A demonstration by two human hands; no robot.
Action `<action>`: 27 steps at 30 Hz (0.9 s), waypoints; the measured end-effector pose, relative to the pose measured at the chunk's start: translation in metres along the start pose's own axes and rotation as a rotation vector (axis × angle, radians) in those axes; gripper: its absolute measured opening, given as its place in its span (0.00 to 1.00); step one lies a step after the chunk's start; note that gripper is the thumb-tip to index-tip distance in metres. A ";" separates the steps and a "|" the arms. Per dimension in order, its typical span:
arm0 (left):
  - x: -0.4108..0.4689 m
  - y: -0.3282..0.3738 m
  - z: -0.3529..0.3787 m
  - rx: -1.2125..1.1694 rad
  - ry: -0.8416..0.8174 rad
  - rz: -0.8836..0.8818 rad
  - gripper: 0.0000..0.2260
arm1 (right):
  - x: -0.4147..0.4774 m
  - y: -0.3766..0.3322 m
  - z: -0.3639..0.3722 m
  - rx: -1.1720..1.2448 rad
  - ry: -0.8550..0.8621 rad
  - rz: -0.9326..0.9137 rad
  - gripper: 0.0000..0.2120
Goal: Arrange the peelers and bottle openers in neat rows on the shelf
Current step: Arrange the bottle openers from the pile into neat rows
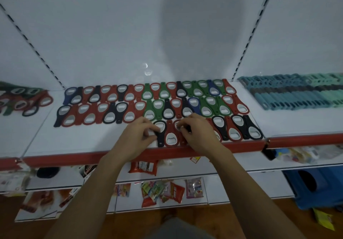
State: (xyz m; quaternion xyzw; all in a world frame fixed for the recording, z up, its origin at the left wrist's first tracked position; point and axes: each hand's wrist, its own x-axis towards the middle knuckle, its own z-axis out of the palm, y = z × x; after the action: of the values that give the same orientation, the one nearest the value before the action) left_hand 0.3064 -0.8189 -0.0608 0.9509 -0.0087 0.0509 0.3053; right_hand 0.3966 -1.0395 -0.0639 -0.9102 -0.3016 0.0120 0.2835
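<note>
Red, black, green and blue bottle openers [167,97] lie in two full rows on the white shelf [78,146], with a partial third row at the front right. My left hand [138,136] pinches a black bottle opener [160,134] at the left end of that front row. My right hand [196,134] has curled fingers on a red opener [178,125] beside it, partly hiding it. Between them lies a red opener [171,137]. Teal and green peelers [293,94] are stacked in rows on the shelf section to the right.
A loose pile of openers [24,100] lies on the left shelf section. A red strip [74,160] runs along the shelf's front edge. Snack packets [161,192] fill the lower shelves. A blue plastic stool [315,185] stands at lower right.
</note>
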 end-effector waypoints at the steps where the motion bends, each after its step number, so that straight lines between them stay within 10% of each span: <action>1: 0.000 0.000 0.000 0.003 -0.003 -0.001 0.11 | 0.000 0.001 0.000 0.002 -0.001 -0.001 0.09; 17: -0.010 -0.008 -0.023 0.106 -0.068 0.068 0.13 | 0.027 -0.048 0.011 -0.013 0.100 -0.078 0.06; 27: -0.072 -0.196 -0.186 0.460 0.039 -0.097 0.11 | 0.121 -0.214 0.116 -0.113 -0.025 -0.204 0.09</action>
State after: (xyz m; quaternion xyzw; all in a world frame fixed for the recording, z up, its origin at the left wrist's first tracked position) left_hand 0.2267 -0.5526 -0.0314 0.9935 0.0546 0.0554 0.0826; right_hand 0.3571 -0.7722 -0.0314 -0.8892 -0.3961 -0.0227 0.2277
